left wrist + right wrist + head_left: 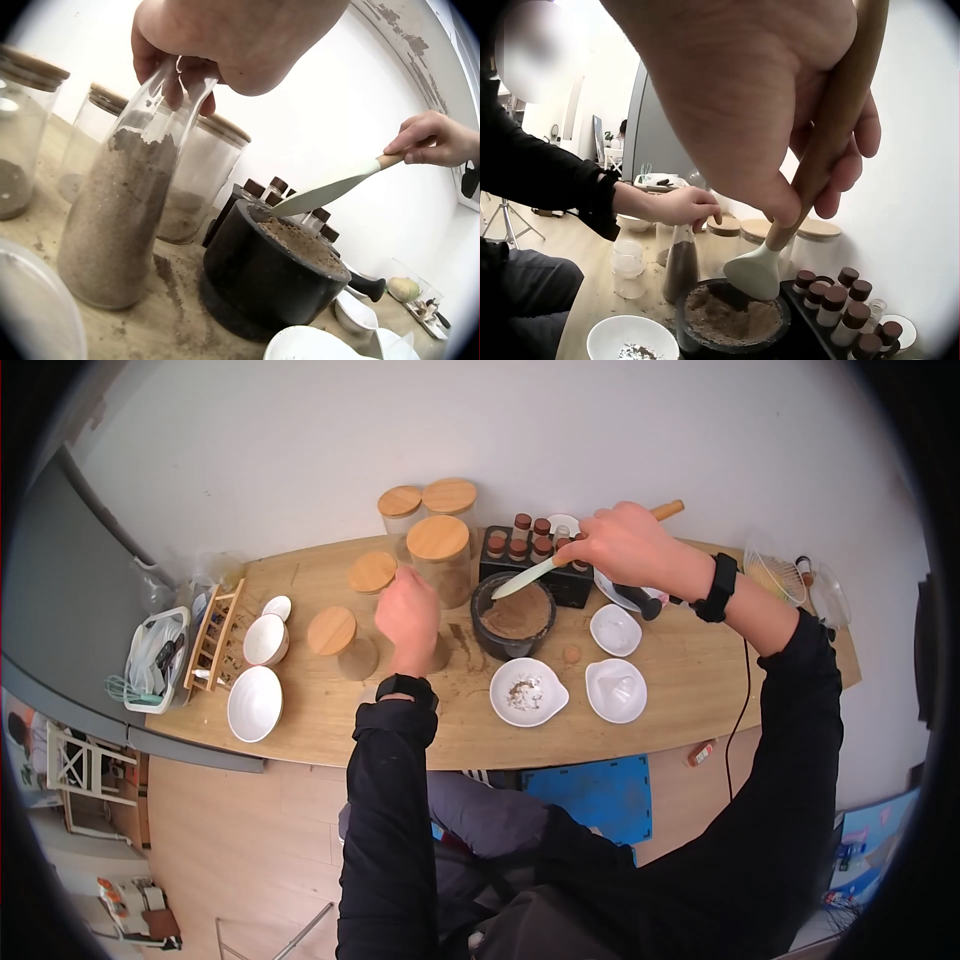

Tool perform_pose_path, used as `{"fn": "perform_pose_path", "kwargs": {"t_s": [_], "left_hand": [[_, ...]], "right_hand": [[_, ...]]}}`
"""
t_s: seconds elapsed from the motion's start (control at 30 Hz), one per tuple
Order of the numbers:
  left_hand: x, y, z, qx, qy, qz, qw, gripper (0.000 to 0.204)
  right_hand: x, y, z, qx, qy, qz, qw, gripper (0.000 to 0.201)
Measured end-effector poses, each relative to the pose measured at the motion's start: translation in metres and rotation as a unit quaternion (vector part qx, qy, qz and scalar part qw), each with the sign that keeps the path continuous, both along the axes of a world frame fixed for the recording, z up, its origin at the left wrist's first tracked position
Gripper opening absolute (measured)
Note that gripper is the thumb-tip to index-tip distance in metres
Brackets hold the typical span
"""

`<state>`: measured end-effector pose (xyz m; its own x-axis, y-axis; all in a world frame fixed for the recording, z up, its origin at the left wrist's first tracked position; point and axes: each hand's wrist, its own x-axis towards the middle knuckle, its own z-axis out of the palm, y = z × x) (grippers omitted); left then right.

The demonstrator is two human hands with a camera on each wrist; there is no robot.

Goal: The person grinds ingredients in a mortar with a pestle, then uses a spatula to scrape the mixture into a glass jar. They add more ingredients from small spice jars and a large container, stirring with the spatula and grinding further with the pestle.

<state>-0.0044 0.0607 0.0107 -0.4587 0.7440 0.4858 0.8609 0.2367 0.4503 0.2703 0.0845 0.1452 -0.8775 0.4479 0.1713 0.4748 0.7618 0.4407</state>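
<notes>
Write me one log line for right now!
left hand: grips bottle; right hand: holds spatula; spatula: tip at black bowl; black bowl: brown powder inside

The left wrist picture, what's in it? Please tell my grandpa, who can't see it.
The left hand grips the top of a glass bottle of brown powder, while the right hand holds a pale green spatula at a black pot also holding brown powder. Wooden-lidded jars, brown-capped little bottles and white bowls stand around them.
</notes>
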Motion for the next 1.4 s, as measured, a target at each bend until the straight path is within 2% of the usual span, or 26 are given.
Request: {"fn": "perform_pose_path", "kwargs": {"t_s": [0.13, 0.23, 0.33, 0.43, 0.53, 0.63, 0.73, 0.83, 1.03, 1.23, 1.33, 1.4], "left_hand": [[0.000, 0.000, 0.000, -0.007, -0.006, -0.002, 1.000, 0.022], [0.000, 0.000, 0.000, 0.005, -0.012, -0.002, 1.000, 0.022], [0.001, 0.000, 0.001, 0.004, -0.018, -0.001, 1.000, 0.022], [0.000, 0.001, 0.000, 0.010, -0.020, -0.003, 1.000, 0.022], [0.000, 0.000, -0.001, 0.015, -0.019, -0.009, 1.000, 0.022], [0.000, 0.000, -0.001, 0.007, -0.013, -0.004, 1.000, 0.021], [0.000, 0.000, 0.001, 0.004, -0.019, -0.007, 1.000, 0.022], [0.000, -0.001, 0.001, -0.002, -0.018, -0.006, 1.000, 0.022], [0.000, 0.000, 0.001, -0.006, -0.011, -0.004, 1.000, 0.023], [0.000, -0.001, 0.001, 0.006, -0.015, -0.007, 1.000, 0.023], [0.000, -0.001, -0.001, 0.012, -0.019, -0.009, 1.000, 0.022], [0.000, -0.001, -0.001, 0.003, -0.015, -0.005, 1.000, 0.022]], "right_hand": [[-0.017, 0.011, 0.003, 0.006, -0.030, 0.060, 0.998, 0.027], [-0.026, 0.019, 0.005, 0.017, -0.064, 0.068, 0.996, 0.027], [-0.033, 0.031, 0.003, 0.066, -0.098, 0.139, 0.983, 0.027], [-0.035, 0.040, 0.003, 0.073, -0.142, 0.130, 0.979, 0.025], [-0.033, 0.040, 0.003, 0.072, -0.123, 0.132, 0.981, 0.022], [-0.028, 0.037, -0.007, 0.092, -0.161, 0.114, 0.976, 0.020], [-0.025, 0.018, -0.010, 0.064, -0.124, 0.077, 0.987, 0.008], [-0.022, 0.010, -0.019, 0.072, -0.147, 0.044, 0.986, 0.017], [-0.025, -0.020, -0.022, 0.016, -0.208, -0.042, 0.977, 0.016], [-0.027, -0.032, -0.030, -0.040, -0.182, -0.039, 0.982, 0.010], [-0.035, -0.032, -0.022, -0.030, -0.196, -0.068, 0.978, 0.008], [-0.040, -0.030, -0.015, 0.008, -0.181, -0.049, 0.982, 0.007]]}}
